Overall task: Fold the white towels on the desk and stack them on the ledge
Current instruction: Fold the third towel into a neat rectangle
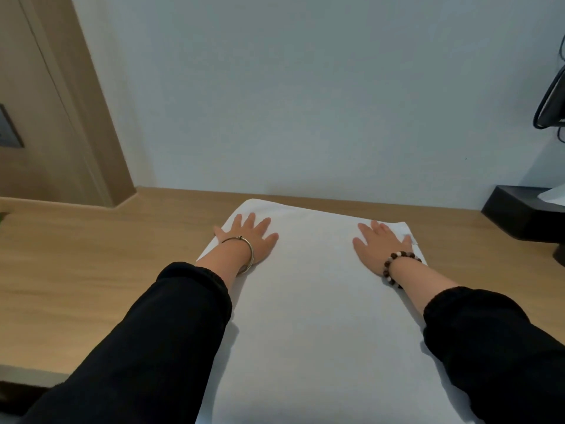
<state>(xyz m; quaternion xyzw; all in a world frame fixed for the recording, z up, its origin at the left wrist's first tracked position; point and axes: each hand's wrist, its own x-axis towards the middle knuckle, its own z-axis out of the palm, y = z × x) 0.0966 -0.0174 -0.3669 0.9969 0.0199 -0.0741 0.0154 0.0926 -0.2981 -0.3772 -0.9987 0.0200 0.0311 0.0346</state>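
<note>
I see black sleeves nearest | white towel flat on desk, under both palms | left hand spread flat, pressing its far left corner | right hand spread flat at far right corner | black box right of my right hand

The towel is plain white, the desk light brown with wood grain, both sleeves black, the bangle silver, the bead bracelet dark brown with a few pale beads, the box at the desk's right edge black.
</note>
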